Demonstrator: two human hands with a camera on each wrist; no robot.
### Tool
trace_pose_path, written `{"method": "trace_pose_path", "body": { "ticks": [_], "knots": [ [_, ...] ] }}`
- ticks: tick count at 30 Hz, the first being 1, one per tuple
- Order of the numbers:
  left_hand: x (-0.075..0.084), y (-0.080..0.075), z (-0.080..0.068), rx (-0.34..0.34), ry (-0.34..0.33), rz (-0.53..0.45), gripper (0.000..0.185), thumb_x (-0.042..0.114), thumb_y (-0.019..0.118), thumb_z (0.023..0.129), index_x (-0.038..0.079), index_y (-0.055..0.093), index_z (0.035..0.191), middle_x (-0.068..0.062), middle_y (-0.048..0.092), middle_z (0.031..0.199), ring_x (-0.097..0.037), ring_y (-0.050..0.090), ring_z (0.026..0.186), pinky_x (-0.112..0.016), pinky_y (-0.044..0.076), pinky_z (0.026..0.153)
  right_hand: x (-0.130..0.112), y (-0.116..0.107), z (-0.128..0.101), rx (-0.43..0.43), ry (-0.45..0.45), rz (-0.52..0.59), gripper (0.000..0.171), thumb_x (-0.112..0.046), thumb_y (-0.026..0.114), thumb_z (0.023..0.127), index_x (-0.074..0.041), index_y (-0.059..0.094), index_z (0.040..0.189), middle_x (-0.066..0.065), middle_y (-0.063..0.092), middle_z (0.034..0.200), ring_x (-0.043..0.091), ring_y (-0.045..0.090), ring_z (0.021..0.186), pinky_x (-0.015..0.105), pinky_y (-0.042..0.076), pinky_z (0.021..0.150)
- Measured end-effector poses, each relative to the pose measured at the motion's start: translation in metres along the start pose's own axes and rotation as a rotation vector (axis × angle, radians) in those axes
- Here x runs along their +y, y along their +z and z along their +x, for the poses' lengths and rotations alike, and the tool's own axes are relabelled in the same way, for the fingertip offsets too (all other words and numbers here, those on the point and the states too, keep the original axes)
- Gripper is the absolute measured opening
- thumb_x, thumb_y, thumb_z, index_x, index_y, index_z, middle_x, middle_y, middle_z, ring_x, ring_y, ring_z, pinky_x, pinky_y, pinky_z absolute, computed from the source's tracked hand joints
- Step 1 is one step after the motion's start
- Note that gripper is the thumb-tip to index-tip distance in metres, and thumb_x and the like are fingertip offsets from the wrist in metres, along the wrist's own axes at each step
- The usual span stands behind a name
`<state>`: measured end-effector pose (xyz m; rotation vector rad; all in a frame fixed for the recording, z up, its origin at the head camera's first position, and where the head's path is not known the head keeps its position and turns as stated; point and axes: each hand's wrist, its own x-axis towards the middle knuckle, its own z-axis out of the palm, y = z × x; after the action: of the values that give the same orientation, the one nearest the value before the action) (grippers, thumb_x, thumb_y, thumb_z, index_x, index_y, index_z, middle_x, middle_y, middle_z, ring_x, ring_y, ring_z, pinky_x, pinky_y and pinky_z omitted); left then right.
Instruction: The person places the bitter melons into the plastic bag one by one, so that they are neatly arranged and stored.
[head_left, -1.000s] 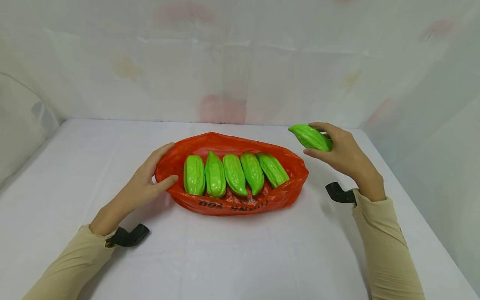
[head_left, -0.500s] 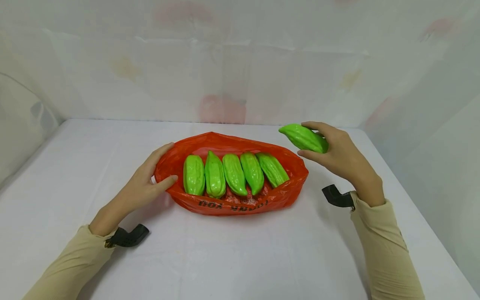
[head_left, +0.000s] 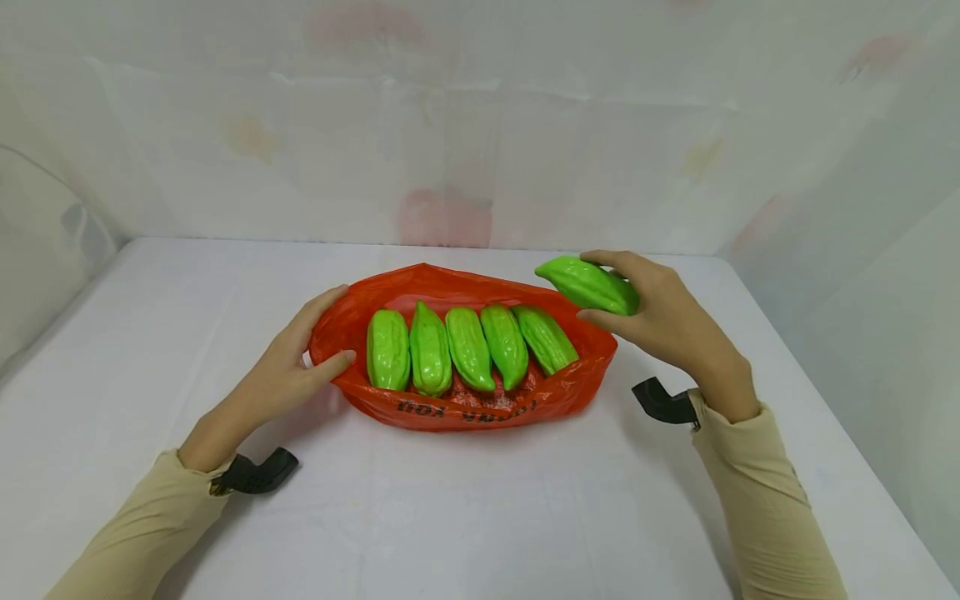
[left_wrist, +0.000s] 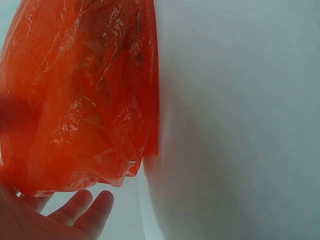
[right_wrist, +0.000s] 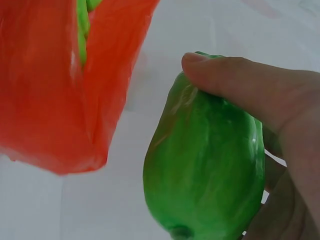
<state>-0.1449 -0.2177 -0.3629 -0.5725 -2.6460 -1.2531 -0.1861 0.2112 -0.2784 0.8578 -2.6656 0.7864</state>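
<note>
A red plastic bag (head_left: 480, 417) lies on the table with its mouth spread, and several glossy green papaya-like fruits (head_left: 468, 350) sit side by side in it. My left hand (head_left: 288, 362) holds the bag's left end, its thumb over the front rim and a finger at the back rim. The left wrist view shows its fingers below the crinkled plastic. In my right hand (head_left: 663, 312) is another green papaya-like fruit (right_wrist: 205, 160), gripped between thumb and fingers. Its pointed end overlaps the bag's back right rim in the head view.
White cloth covers the table (head_left: 480, 517), and a pale curtain (head_left: 480, 125) with faded red patches hangs behind it. A black wrist mount (head_left: 258, 471) sits on the left wrist, another black mount (head_left: 663, 402) on the right.
My right hand has moved left with the green papaya-like fruit, from right of the bag to its back right rim. The left hand and the bag have stayed put.
</note>
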Motion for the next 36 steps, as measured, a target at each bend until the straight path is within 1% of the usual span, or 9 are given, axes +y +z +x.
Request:
{"method": "trace_pose_path", "body": {
  "ticks": [3,10,14,19,25,30,36],
  "knots": [
    [0.000,0.000,0.000,0.000,0.003,-0.001,0.079,0.009,0.066,0.092,0.026,0.026,0.157,-0.012,0.033,0.159,-0.041,0.033,0.144,-0.072,0.031,0.108,-0.004,0.003,0.000,-0.005,-0.034,0.002,0.062,-0.015,0.081,0.082,-0.009,0.054,0.137,0.005,0.065,0.118,0.015,0.056,0.090,0.026,0.049,0.077],
    [0.000,0.000,0.000,0.000,0.002,-0.002,0.079,0.009,0.066,0.092,0.025,0.026,0.157,-0.012,0.033,0.159,-0.042,0.033,0.143,-0.072,0.031,0.108,-0.014,0.011,0.002,-0.025,-0.090,0.030,0.059,-0.014,0.080,0.083,-0.010,0.055,0.136,0.005,0.063,0.127,0.015,0.058,0.098,0.030,0.052,0.082],
    [0.001,0.000,-0.001,-0.004,-0.009,0.001,0.078,0.010,0.066,0.092,0.025,0.025,0.157,-0.012,0.033,0.159,-0.041,0.034,0.143,-0.072,0.032,0.107,-0.019,0.016,0.003,-0.043,-0.108,0.052,0.058,-0.015,0.080,0.083,-0.010,0.056,0.136,0.004,0.064,0.127,0.016,0.058,0.097,0.031,0.052,0.081],
    [0.001,0.000,0.000,-0.005,-0.017,0.003,0.078,0.011,0.066,0.092,0.027,0.025,0.157,-0.011,0.033,0.159,-0.041,0.034,0.143,-0.072,0.033,0.107,-0.022,0.021,0.004,-0.073,-0.105,0.075,0.058,-0.015,0.080,0.083,-0.010,0.055,0.135,0.003,0.063,0.129,0.016,0.058,0.098,0.033,0.053,0.083],
    [0.000,0.000,0.000,0.002,-0.001,0.005,0.079,0.009,0.066,0.091,0.025,0.026,0.157,-0.012,0.033,0.159,-0.041,0.034,0.143,-0.072,0.032,0.107,-0.026,0.028,0.005,-0.107,-0.114,0.103,0.059,-0.015,0.080,0.083,-0.011,0.055,0.136,0.002,0.062,0.128,0.015,0.058,0.100,0.034,0.052,0.084],
    [0.000,0.000,0.000,0.002,0.003,0.004,0.078,0.008,0.066,0.091,0.023,0.026,0.157,-0.013,0.034,0.158,-0.042,0.035,0.142,-0.072,0.032,0.108,-0.029,0.036,0.007,-0.114,-0.149,0.132,0.058,-0.015,0.081,0.083,-0.011,0.055,0.135,0.001,0.063,0.127,0.014,0.059,0.103,0.034,0.053,0.088],
    [0.001,0.000,0.001,0.001,0.001,0.001,0.078,0.008,0.065,0.091,0.023,0.026,0.157,-0.013,0.034,0.158,-0.042,0.034,0.143,-0.072,0.031,0.108,-0.035,0.047,0.009,-0.132,-0.176,0.112,0.059,-0.021,0.081,0.083,-0.012,0.055,0.135,0.002,0.064,0.125,0.016,0.058,0.102,0.035,0.051,0.090]
  ]
}}
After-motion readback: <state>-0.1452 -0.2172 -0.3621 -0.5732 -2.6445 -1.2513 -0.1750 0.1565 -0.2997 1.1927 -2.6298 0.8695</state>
